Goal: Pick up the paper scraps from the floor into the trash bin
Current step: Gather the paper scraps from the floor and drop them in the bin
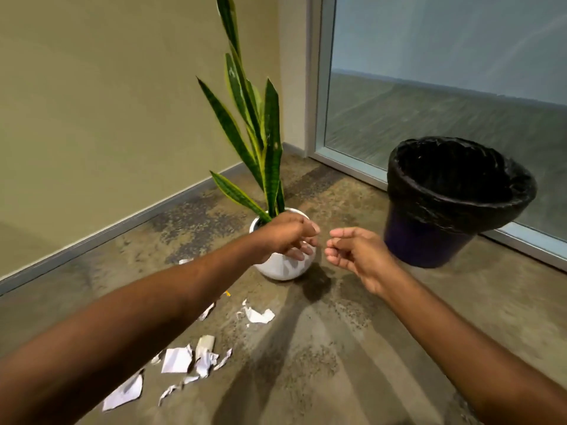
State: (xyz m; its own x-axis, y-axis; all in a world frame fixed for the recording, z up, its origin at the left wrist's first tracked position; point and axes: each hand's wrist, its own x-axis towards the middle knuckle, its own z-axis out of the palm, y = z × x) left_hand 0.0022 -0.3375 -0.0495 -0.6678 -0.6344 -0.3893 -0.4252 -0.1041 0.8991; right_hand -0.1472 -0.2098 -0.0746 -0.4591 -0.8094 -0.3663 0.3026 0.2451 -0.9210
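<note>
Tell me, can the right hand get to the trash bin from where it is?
Probably yes. The right hand hovers just to the left of the trash bin, and nothing stands between them. The bin's black-lined mouth is open at the top, so a short move to the right should get there.

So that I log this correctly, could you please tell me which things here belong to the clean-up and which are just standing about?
Part of the job: paper scraps on the floor; trash bin; the hands, left hand and right hand, both holding nothing.
Just standing about: snake plant; its white pot; glass panel.
</note>
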